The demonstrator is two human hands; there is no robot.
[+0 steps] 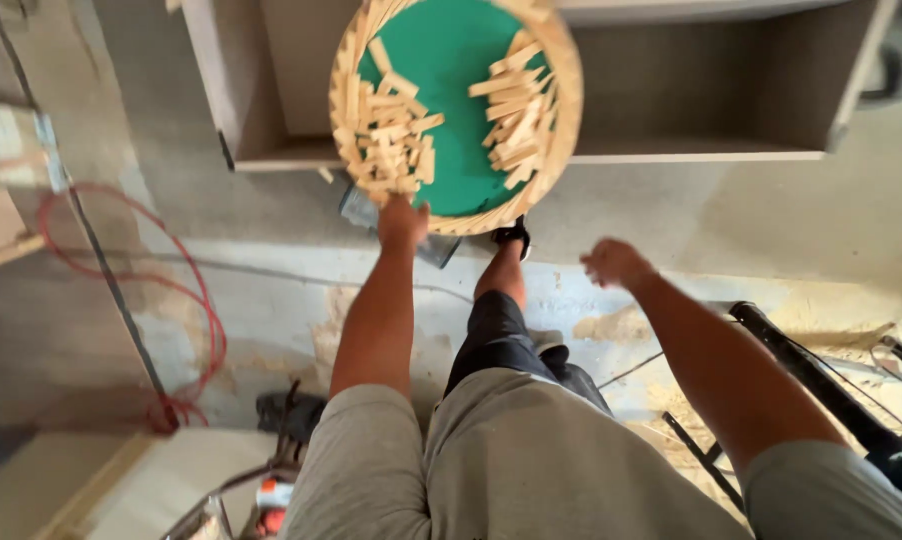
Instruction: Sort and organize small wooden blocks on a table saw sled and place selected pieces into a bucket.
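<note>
Left hand point(402, 222) grips the lower rim of a round tray point(566, 110) of wood sticks point(391, 130) at upper centre; right hand point(614, 262) hangs loosely curled, empty, just right of it.

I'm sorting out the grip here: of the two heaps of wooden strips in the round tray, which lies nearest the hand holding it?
The bigger heap on the picture's left, just above the left hand gripping the tray rim.
</note>
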